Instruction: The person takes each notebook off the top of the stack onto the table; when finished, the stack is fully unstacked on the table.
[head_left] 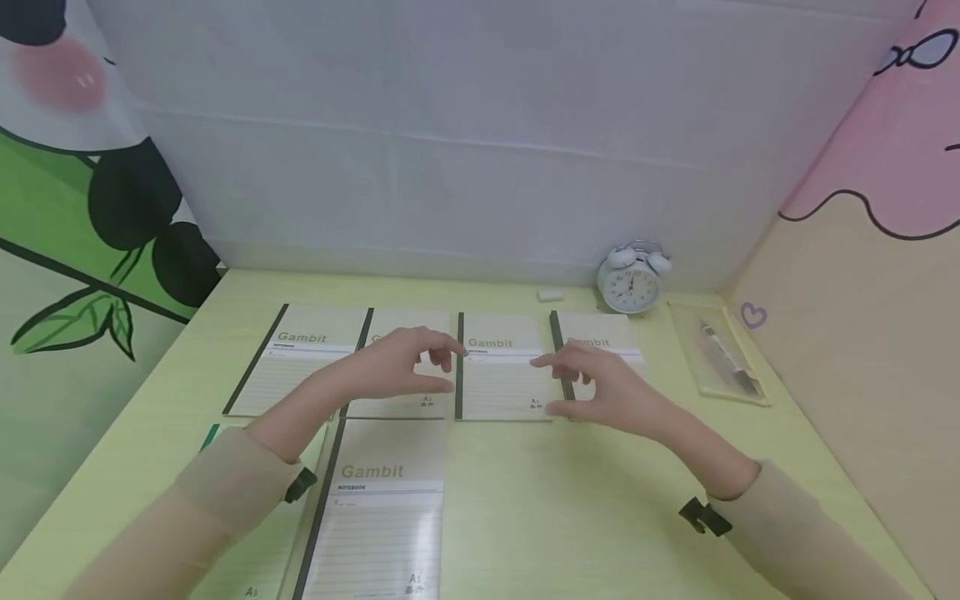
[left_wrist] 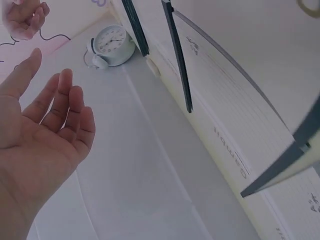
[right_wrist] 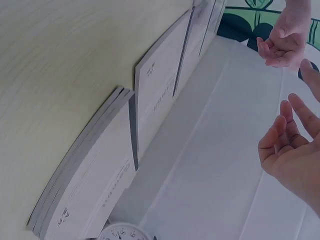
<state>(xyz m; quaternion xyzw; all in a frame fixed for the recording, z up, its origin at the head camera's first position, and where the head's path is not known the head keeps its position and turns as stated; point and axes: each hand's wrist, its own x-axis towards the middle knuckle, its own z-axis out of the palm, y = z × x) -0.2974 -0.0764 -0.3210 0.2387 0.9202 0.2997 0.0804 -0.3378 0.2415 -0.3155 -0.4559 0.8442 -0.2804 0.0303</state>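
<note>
My left hand (head_left: 393, 362) hovers over the second notebook (head_left: 408, 320) of the back row, its fingers loosely bent and nothing in them. To its right, my right hand (head_left: 603, 387) is held likewise above a rightmost notebook stack (head_left: 600, 323); the right wrist view shows several layers in this stack (right_wrist: 92, 187). Between the hands lies a Gambit notebook (head_left: 501, 379) with a dark spine. Another Gambit notebook (head_left: 311, 354) sits at the row's left end. Nearer me are one more Gambit notebook (head_left: 378, 525) and a green-spined notebook (head_left: 270, 533), partly hidden by my left sleeve.
A white twin-bell alarm clock (head_left: 632, 285) stands at the back right, with a small white block (head_left: 551, 295) to its left. Farther right, a shallow tray (head_left: 693, 346) holds a pen (head_left: 723, 354). A white sheet (head_left: 450, 167) hangs behind the table (head_left: 600, 517).
</note>
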